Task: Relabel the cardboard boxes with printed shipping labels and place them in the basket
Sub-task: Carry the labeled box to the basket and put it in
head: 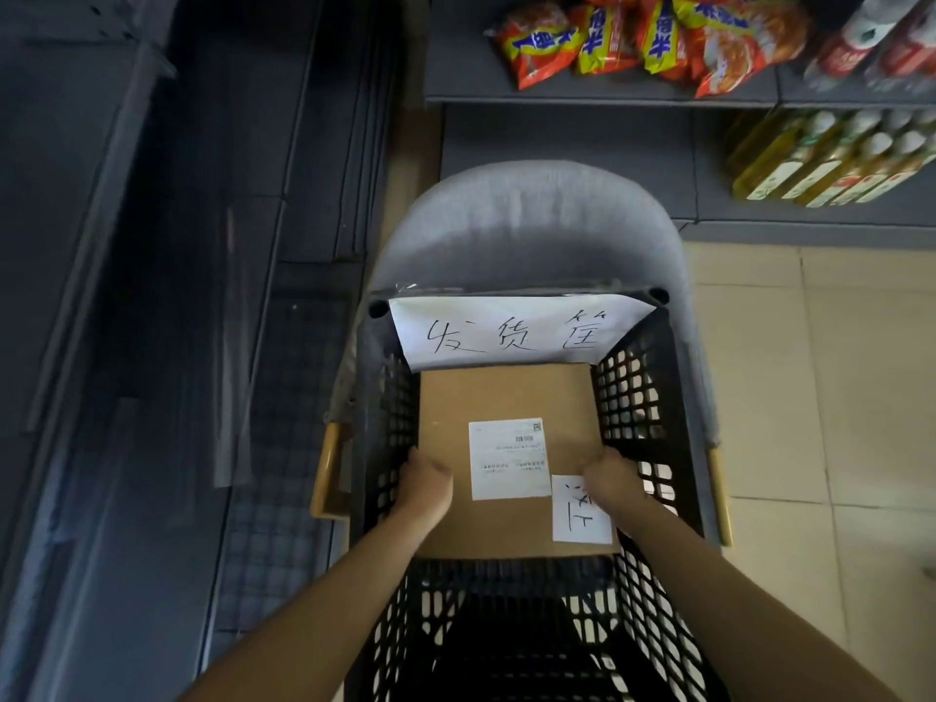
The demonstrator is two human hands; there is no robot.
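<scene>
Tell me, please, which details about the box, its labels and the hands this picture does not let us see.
- Head view: print on the shipping label is too small and blurred to read.
- Head view: the right hand covers part of the small handwritten note.
- Head view: the fingers of both hands, including the left hand, curl over the cardboard box edges, hidden.
- Head view: the basket floor lies hidden under the box.

Showing: one box (511, 458), two labels on it — printed (508, 458), handwritten (582, 511). One basket (643, 397), one sign (516, 329), one chair (527, 220), two hands — left (424, 481), right (610, 476).
</scene>
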